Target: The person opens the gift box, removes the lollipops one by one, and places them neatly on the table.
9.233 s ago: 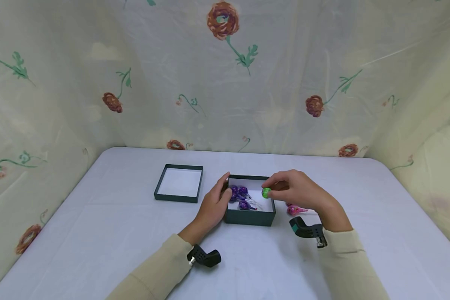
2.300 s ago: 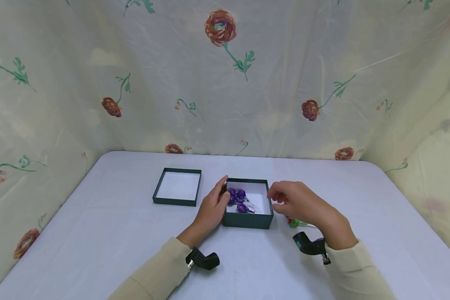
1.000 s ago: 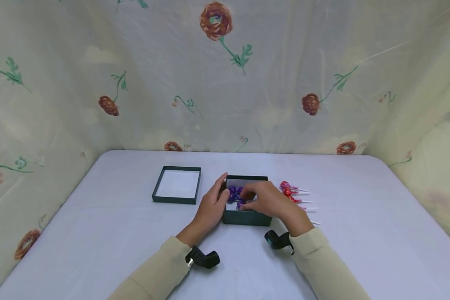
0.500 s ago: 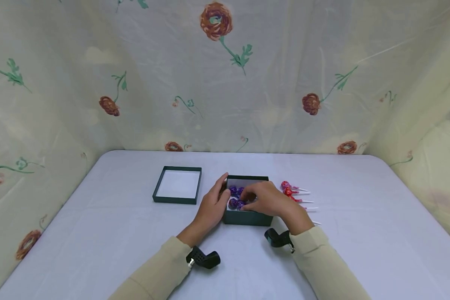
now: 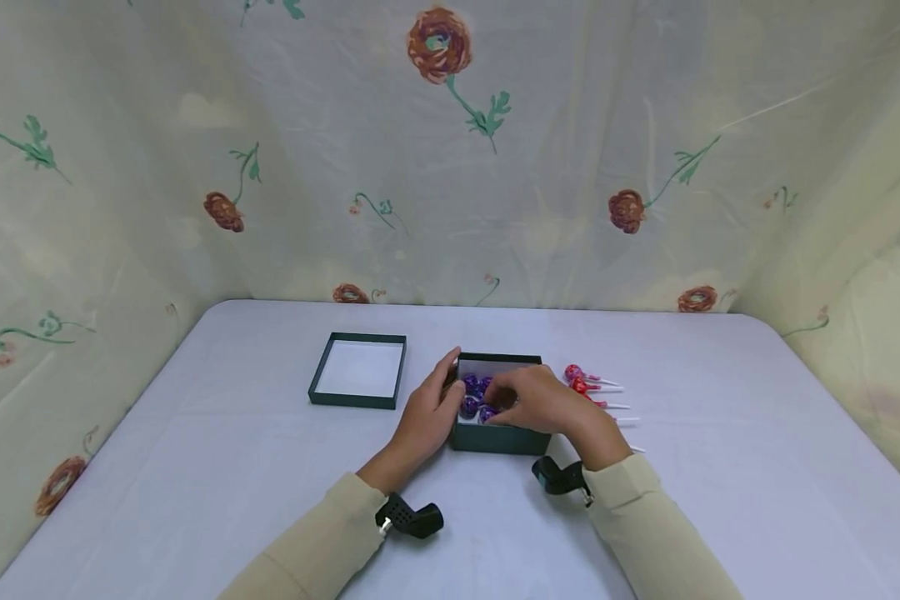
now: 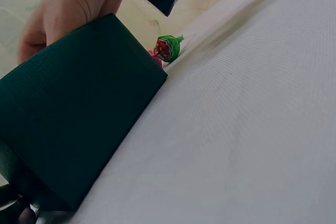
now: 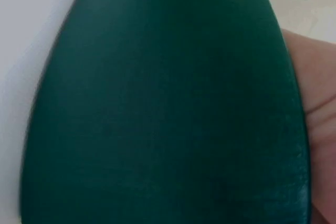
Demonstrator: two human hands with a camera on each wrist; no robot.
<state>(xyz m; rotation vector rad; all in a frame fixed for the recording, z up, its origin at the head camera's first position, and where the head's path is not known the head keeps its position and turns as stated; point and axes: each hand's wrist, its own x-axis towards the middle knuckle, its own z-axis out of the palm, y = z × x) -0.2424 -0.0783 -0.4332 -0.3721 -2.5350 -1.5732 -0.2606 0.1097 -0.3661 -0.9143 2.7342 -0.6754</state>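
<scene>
In the head view my left hand [image 5: 425,412] grips the left side of an open dark green box [image 5: 499,441], thumb at the rim. Several purple-wrapped lollipops [image 5: 469,407] lie inside, toward the left wall. My right hand [image 5: 542,406] reaches in over the right side, thumb and fingers pinching a purple lollipop [image 5: 487,414] near the front; its stick is hidden by the hand. The box's outer wall [image 6: 84,108] fills much of the left wrist view and nearly all of the right wrist view, where the right hand's fingertips are hidden.
Right of the box lie several lollipops in red and pink wrappers [image 5: 579,386], sticks pointing right. A green-wrapped lollipop [image 6: 167,48] shows past the box in the left wrist view. The box lid [image 5: 357,371] lies at left on the white-covered table [image 5: 270,467].
My right hand held a green lollipop over the box earlier, then moved to its right edge, and is now inside. One purple lollipop has shifted to the front left. The left hand stays put.
</scene>
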